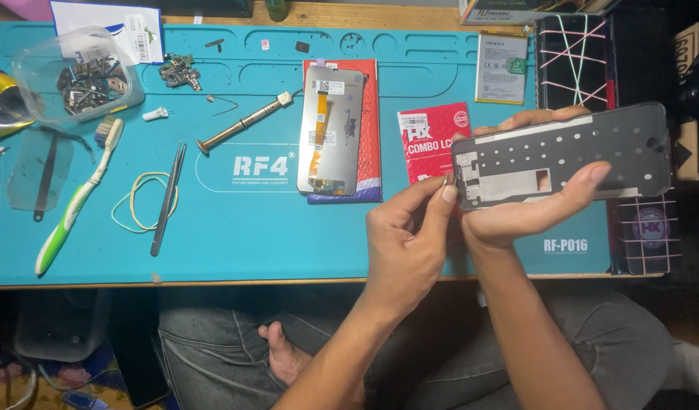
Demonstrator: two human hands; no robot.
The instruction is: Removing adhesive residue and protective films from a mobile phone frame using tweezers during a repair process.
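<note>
Head view: the person's right hand holds a flat dark grey phone frame with many small holes. The frame is up off the table, on the right side, with its long side going left to right. The thumb lies across the front and the other fingers curl round from behind, so this hand is wrapped around the frame. The left hand has its thumb and first finger pressed together in a pinch at the left end of the frame. I cannot tell if there is something tiny between them.

It looks like the person is picking at that end of the frame, or fixing a little bit there. The next move would need small, slow fingers, and the right hand must hold the frame very steady.

Below lies a big blue-green rubber work mat. In the middle of it, a grey phone screen part with an orange strip rests face down on a red packet. A second small red packet lies just beside the frame's left end. Further left are thin black tweezers, a yellow rubber band, a green and white toothbrush and a slim metal screwdriver. A clear plastic tub of small parts sits at the far left.
</note>
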